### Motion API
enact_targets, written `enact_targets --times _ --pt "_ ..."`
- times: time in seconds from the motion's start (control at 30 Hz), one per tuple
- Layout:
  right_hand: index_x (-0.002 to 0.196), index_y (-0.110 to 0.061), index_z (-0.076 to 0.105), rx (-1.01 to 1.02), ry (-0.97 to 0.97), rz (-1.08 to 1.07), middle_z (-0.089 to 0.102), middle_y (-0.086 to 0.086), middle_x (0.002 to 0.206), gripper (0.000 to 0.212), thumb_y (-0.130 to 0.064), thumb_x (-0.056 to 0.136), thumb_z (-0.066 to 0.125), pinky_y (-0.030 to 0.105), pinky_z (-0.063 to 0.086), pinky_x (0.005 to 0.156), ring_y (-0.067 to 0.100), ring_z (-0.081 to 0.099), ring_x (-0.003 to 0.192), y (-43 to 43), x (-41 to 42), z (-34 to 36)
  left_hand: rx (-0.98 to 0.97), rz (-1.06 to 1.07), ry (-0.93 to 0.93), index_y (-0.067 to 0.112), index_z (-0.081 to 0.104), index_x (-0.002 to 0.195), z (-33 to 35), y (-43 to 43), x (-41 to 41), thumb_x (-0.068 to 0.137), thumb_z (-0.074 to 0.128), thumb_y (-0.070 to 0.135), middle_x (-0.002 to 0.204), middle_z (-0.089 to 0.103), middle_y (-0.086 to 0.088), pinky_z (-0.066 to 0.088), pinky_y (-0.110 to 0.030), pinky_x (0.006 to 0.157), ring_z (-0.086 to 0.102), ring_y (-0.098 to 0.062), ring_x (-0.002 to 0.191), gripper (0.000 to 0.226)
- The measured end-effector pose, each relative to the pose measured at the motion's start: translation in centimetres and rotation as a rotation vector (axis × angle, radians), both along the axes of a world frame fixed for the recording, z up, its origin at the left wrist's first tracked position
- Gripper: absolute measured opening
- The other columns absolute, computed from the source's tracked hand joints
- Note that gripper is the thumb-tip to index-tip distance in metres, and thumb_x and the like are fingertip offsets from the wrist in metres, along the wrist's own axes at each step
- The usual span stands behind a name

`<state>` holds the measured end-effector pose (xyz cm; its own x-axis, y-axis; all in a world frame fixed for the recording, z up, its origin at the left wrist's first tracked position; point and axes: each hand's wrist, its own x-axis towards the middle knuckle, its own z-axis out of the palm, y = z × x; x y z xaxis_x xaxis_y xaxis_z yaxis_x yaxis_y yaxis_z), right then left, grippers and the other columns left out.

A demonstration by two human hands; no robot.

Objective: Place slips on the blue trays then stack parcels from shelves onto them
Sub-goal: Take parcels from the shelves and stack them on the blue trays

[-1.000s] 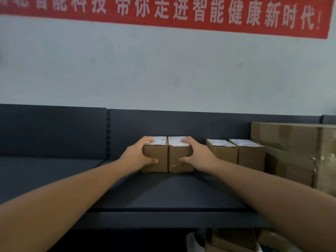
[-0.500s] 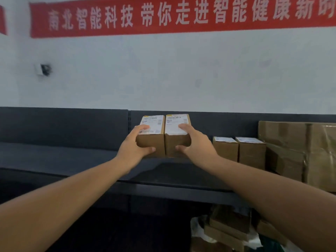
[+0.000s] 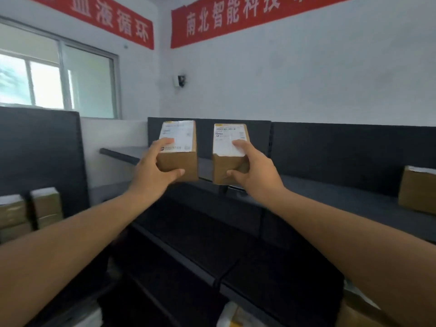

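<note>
Change: the two parcels, pressed together on the shelf [image 3: 342, 197] a second ago, are now lifted clear and apart.
Left hand [image 3: 153, 171]: grip grasping the left parcel [image 3: 180, 149].
Right hand [image 3: 256, 169]: grip grasping the right parcel [image 3: 230, 149].
Meaning: pick-up done; blue trays not in view.

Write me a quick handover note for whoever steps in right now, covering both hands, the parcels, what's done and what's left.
Left hand: gripping one small labelled parcel, lifted clear of the shelf.
Right hand: gripping a second parcel, also in the air, a gap between the two.
Another parcel sits on the shelf at far right; more boxes stand lower left.
Done: two parcels picked.
Left: carry both to the blue trays, which are out of view, stack them, then fetch the rest. Whether the slips are placed cannot be told.
</note>
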<state>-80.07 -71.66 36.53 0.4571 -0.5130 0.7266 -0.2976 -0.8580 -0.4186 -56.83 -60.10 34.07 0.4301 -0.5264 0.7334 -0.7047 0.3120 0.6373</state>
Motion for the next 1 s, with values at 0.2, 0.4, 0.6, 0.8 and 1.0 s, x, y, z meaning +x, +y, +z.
enact_targets --times 0.2,0.4,0.6,0.8,1.0 --pt "0.135 -0.042 0.037 0.038 -0.014 0.155 0.052 -0.010 0.133 0.068 -0.026 0.082 0.076 0.030 0.048 0.093 0.008 0.052 0.112 3.5 11.2 -1.7 0.044 0.248 0.064 0.058 0.047 0.120 -3.8 11.0 12.5 0.075 0.084 0.015 0.134 0.052 0.003 0.049 -0.018 0.078 0.058 -0.009 0.104 0.073" --pt "0.135 -0.045 0.037 0.143 -0.003 0.304 0.049 -0.009 0.136 0.070 -0.027 0.081 0.077 0.024 0.045 0.091 0.006 0.049 0.112 6.9 24.9 -4.6 0.115 0.417 0.155 0.067 0.046 0.111 -9.4 20.5 25.0 0.074 0.084 0.009 0.131 0.052 0.001 0.053 -0.018 0.073 0.059 -0.014 0.103 0.078" --pt "0.135 -0.044 0.040 0.260 0.051 0.416 0.052 -0.007 0.133 0.070 -0.024 0.080 0.078 0.025 0.047 0.091 0.010 0.053 0.112 9.4 37.1 -9.6 0.216 0.540 0.320 0.048 0.049 0.128 -15.7 25.5 34.8 0.074 0.085 0.012 0.136 0.052 -0.005 0.056 -0.047 0.088 0.058 -0.026 0.111 0.074" --pt "0.136 -0.041 0.042 0.379 0.157 0.471 0.051 -0.003 0.136 0.070 -0.021 0.079 0.079 0.020 0.047 0.087 0.009 0.052 0.110 9.2 46.6 -16.5 0.262 0.595 0.470 0.038 0.052 0.129 -21.7 25.2 40.6 0.074 0.084 0.006 0.134 0.056 -0.008 0.055 -0.041 0.085 0.059 -0.026 0.110 0.070" --pt "0.137 -0.036 0.045 0.433 0.270 0.533 0.051 -0.004 0.137 0.070 -0.020 0.079 0.080 0.016 0.045 0.085 0.006 0.051 0.112 5.9 54.6 -23.0 0.341 0.629 0.524 0.038 0.052 0.128 -26.2 21.2 44.7 0.076 0.081 0.001 0.142 0.048 -0.006 0.054 -0.037 0.090 0.054 -0.023 0.117 0.071"
